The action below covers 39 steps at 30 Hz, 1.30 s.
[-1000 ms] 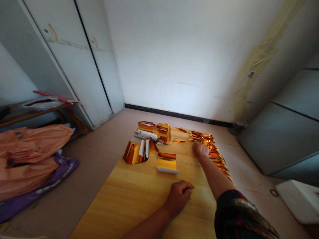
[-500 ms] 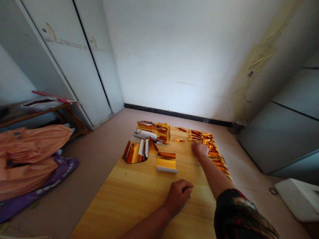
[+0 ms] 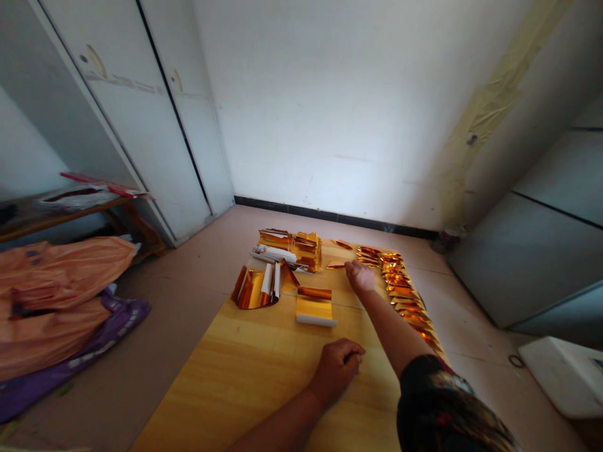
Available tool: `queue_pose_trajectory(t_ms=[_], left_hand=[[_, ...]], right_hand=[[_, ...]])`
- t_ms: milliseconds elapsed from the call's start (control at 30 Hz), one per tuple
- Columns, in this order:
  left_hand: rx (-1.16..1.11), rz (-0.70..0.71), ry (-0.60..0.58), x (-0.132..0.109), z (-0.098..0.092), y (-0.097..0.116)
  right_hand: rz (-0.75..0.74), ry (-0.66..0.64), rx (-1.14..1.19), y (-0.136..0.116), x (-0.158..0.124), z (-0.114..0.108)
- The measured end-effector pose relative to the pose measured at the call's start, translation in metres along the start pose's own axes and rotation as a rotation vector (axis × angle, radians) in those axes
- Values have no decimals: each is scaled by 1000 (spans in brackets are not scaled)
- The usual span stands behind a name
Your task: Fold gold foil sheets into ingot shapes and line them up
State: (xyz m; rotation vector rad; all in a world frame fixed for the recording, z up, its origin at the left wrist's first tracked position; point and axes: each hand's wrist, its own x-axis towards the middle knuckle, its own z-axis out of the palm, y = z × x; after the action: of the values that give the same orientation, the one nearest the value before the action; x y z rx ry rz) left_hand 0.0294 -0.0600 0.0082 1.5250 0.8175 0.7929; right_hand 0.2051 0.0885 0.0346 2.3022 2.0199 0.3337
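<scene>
My left hand (image 3: 338, 367) rests on the wooden table (image 3: 226, 370) with its fingers curled closed. Whatever may be inside it is hidden. Farther off, my right hand (image 3: 362, 277) has its fingers drawn together at the right end of a narrow folded piece of gold foil paper (image 3: 335, 266). The piece lies flat, and the fingertips cover its end. Between my hands and to the left is a single gold foil sheet (image 3: 315, 304) with a white curled edge. Along the right table edge runs a row of folded gold foil pieces (image 3: 404, 292).
Curled gold foil sheets (image 3: 257, 289) and a stack of foil paper (image 3: 289, 248) occupy the table's far left. Another folded piece (image 3: 342, 244) lies near the back edge. Orange bags (image 3: 66, 270) sit at left; a white box (image 3: 563, 376) stands at right on the floor.
My right hand has moved left, from beside the row of folded pieces to the folded piece at the middle back. My left hand has stayed in place.
</scene>
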Motion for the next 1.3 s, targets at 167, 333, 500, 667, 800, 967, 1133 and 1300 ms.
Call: queue_pose_trajectory(t_ms=[167, 333, 500, 667, 800, 967, 1133, 1300], left_hand=[[26, 15, -6, 1, -1, -1], [28, 21, 4, 2, 0, -4], [-27, 8, 7, 2, 1, -3], [-66, -10, -4, 1, 2, -1], [-52, -18, -2, 1, 2, -1], [-61, -26, 1, 1, 1, -1], [-70, -33, 3, 0, 1, -1], [-41, -27, 1, 0, 1, -1]], right_hand=[[-57, -42, -11, -19, 16, -4], [-61, -52, -9, -22, 22, -3], [-21, -15, -14, -9, 15, -3], [57, 76, 1, 23, -10, 3], [134, 70, -3, 46, -24, 11], [211, 26, -6, 58, -22, 13], [229, -5, -1, 57, -16, 13], [200, 24, -21, 55, -16, 19]])
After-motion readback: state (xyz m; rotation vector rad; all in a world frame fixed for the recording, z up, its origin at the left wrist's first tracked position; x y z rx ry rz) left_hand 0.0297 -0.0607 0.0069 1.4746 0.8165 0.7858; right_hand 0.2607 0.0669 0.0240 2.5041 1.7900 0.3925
